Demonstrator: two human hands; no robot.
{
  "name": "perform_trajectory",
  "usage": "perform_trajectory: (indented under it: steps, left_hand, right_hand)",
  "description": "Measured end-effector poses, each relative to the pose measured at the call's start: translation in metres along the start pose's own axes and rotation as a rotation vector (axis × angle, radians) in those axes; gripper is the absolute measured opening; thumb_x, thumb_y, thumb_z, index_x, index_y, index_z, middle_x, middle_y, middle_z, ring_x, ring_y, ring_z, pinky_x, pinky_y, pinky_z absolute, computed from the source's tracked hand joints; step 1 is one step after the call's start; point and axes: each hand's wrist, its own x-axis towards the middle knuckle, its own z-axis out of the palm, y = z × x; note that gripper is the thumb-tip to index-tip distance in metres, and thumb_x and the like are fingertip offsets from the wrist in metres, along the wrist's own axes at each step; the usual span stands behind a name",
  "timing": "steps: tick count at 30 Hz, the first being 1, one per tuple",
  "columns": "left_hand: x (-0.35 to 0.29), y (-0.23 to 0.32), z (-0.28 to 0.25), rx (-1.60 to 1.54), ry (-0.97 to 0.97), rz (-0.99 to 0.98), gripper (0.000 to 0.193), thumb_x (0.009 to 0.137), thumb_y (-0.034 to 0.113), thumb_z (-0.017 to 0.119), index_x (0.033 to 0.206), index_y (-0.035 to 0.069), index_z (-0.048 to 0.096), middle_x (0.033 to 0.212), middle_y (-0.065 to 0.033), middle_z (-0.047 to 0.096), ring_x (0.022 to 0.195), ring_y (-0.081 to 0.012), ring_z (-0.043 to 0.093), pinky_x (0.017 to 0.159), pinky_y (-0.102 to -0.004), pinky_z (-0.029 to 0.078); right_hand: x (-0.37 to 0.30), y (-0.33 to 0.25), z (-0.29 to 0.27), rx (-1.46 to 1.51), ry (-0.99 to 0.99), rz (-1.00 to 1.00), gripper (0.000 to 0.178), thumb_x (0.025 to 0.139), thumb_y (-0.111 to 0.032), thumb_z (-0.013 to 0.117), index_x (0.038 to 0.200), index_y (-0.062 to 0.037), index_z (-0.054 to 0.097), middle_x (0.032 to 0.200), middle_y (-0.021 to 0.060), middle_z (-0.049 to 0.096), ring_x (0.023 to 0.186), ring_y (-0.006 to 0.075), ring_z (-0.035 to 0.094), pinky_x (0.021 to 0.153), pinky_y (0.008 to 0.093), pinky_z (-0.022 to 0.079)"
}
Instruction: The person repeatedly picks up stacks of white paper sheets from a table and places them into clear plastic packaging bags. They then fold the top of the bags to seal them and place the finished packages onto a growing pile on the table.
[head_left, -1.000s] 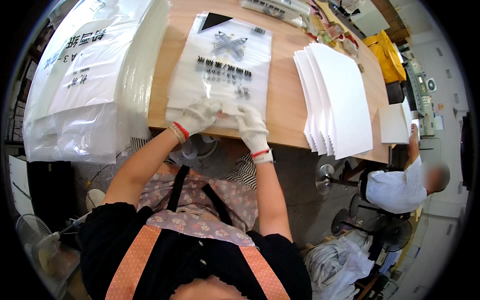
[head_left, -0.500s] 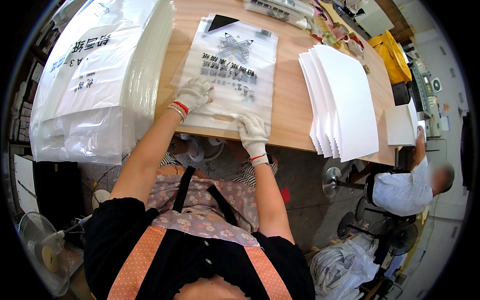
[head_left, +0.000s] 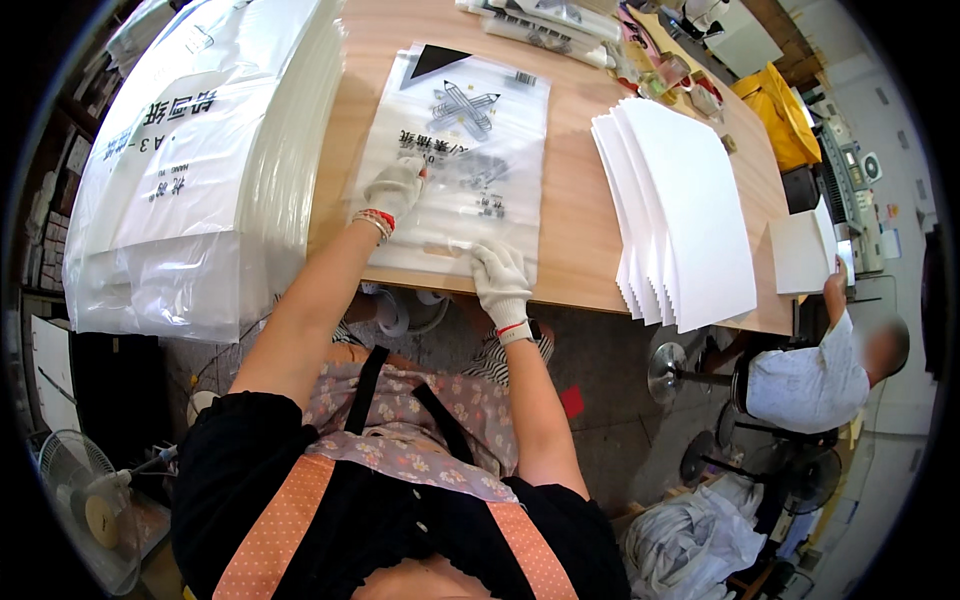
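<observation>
A clear plastic bag [head_left: 425, 228] printed with crossed pencils and a black corner lies flat on the wooden table, with a cut-out handle slot toward its near edge. White knitted gloves cover both hands. My left hand [head_left: 396, 187] rests on the bag's left half, its fingers bunched against the plastic and a bare fingertip showing. At the near right corner, my right hand [head_left: 500, 272] has its fingers curled down on the bag's edge. Its thumb is hard to make out.
To the left stands a tall stack of printed plastic bags [head_left: 205, 185]. Fanned white paper sheets [head_left: 690, 205] lie at the right table edge. Rolled plastic packs [head_left: 550, 30] and a yellow bag [head_left: 780, 115] are farther back. A seated person [head_left: 810, 375] holds a white sheaf at the far right.
My left hand's fingers have drawn together more on the bag. The right hand stays at the near corner. The view has shifted slightly.
</observation>
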Motion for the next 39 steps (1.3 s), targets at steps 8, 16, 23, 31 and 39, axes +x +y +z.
perform_trajectory:
  steps: [8, 16, 23, 31, 39]
  left_hand:
    - [-0.010, 0.015, 0.015, 0.044, 0.054, 0.071, 0.017, 0.083, 0.019, 0.055, 0.085, 0.003, 0.060, 0.099, -0.0125, 0.058, 0.100, -0.0268, 0.054, 0.083, -0.0346, 0.044]
    - [-0.060, 0.061, -0.005, -0.481, -0.123, 0.272, 0.024, 0.089, 0.020, 0.054, 0.078, -0.002, 0.058, 0.081, -0.0110, 0.059, 0.075, -0.0182, 0.057, 0.071, -0.0317, 0.048]
    - [-0.013, 0.028, -0.010, -1.471, -0.109, -0.029, 0.019, 0.092, 0.022, 0.051, 0.095, 0.004, 0.058, 0.082, -0.0044, 0.062, 0.069, -0.0101, 0.058, 0.063, -0.0251, 0.049]
    - [-0.043, 0.112, -0.059, -1.029, -0.325, 0.144, 0.029, 0.088, 0.014, 0.056, 0.115, 0.004, 0.050, 0.093, -0.0031, 0.065, 0.071, -0.0029, 0.053, 0.058, -0.0178, 0.041]
    - [-0.060, 0.162, -0.101, -0.152, 0.119, 0.606, 0.041, 0.080, 0.011, 0.065, 0.117, 0.002, 0.050, 0.084, -0.0068, 0.064, 0.076, -0.0196, 0.061, 0.069, -0.0319, 0.048]
  right_hand:
    - [0.001, -0.001, -0.001, 0.039, 0.028, -0.014, 0.020, 0.076, -0.010, 0.064, 0.096, -0.0091, 0.065, 0.103, 0.0099, 0.063, 0.100, 0.0315, 0.055, 0.088, 0.0391, 0.045]
    - [0.029, -0.008, -0.002, 0.963, -0.038, 0.640, 0.023, 0.086, -0.017, 0.062, 0.101, -0.0005, 0.062, 0.091, 0.0073, 0.064, 0.083, 0.0143, 0.059, 0.075, 0.0260, 0.046]
    - [0.016, 0.048, -0.038, -0.114, 0.046, 0.227, 0.025, 0.076, -0.023, 0.070, 0.068, -0.0014, 0.059, 0.101, 0.0192, 0.061, 0.097, 0.0317, 0.056, 0.088, 0.0384, 0.045]
    - [0.065, -0.050, -0.034, 0.229, 0.057, -0.063, 0.039, 0.071, -0.008, 0.071, 0.105, -0.0033, 0.052, 0.108, 0.0155, 0.055, 0.105, 0.0341, 0.052, 0.090, 0.0403, 0.043]
    - [0.032, -0.030, -0.055, 0.445, -0.368, 0.361, 0.044, 0.079, -0.023, 0.071, 0.114, -0.0025, 0.056, 0.106, 0.0169, 0.062, 0.097, 0.0266, 0.060, 0.087, 0.0366, 0.047]
